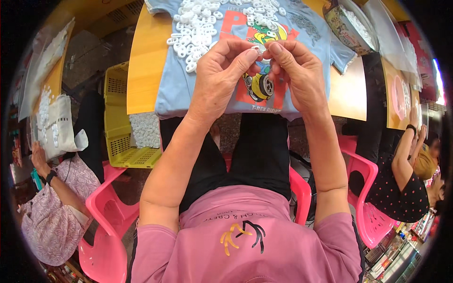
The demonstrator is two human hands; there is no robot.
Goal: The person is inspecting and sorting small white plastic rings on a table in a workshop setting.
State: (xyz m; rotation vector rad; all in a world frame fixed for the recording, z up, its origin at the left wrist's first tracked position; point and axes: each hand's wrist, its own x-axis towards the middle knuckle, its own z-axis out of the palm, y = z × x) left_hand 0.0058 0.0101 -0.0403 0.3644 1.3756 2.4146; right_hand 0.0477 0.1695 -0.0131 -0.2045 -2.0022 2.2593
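My left hand (222, 70) and my right hand (295, 70) meet over a light blue printed shirt (179, 85) spread on a yellow table (141, 61). Both pinch one small white plastic ring part (258, 47) between thumbs and fingertips. A heap of the same small white ring parts (198, 23) lies on the shirt just beyond my left hand, and more white ring parts (262, 12) lie behind my fingertips.
A yellow plastic crate (115, 122) with white parts stands on the floor at the left. A round bowl (347, 23) of white parts sits at the table's far right. Co-workers sit on pink chairs (106, 221) at the left and the right (406, 174).
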